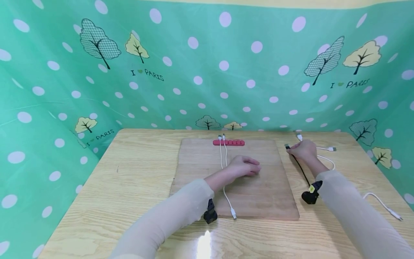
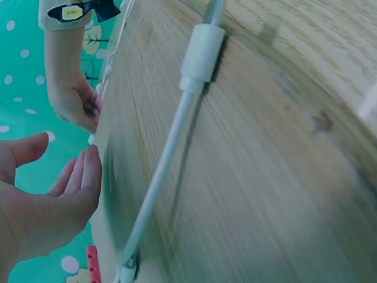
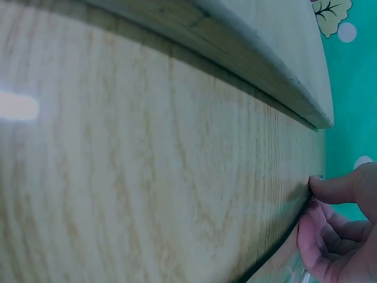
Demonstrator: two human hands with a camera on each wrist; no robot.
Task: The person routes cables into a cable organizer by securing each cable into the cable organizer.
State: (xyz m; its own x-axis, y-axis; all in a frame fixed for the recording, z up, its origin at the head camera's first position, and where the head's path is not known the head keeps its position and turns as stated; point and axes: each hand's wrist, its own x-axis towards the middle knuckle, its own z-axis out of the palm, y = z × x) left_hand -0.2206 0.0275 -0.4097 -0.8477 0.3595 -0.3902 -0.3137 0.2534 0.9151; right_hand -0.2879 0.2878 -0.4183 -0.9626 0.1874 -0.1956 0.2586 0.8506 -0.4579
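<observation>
At the right of the board, my right hand (image 1: pixel 303 150) pinches a black cable (image 1: pixel 302 170) just below its plug; in the right wrist view the thumb and fingers of the right hand (image 3: pixel 341 221) meet on the black cable (image 3: pixel 274 250). My left hand (image 1: pixel 243 167) is over the middle of the wooden board (image 1: pixel 258 194), holding nothing, and in the left wrist view the left hand (image 2: pixel 53 203) has its fingers apart from the thumb. Two white cables run from a red cable holder (image 1: pixel 235 142) at the board's back, passing by the left hand; one white plug (image 1: pixel 233 213) lies at the front edge.
Right of the board lie more white cables, with one white plug (image 1: pixel 330 149) beside the right hand and another white cable end (image 1: pixel 395 215) near the table's right edge. A green dotted curtain (image 1: pixel 207 54) stands behind the wooden table (image 1: pixel 129 180).
</observation>
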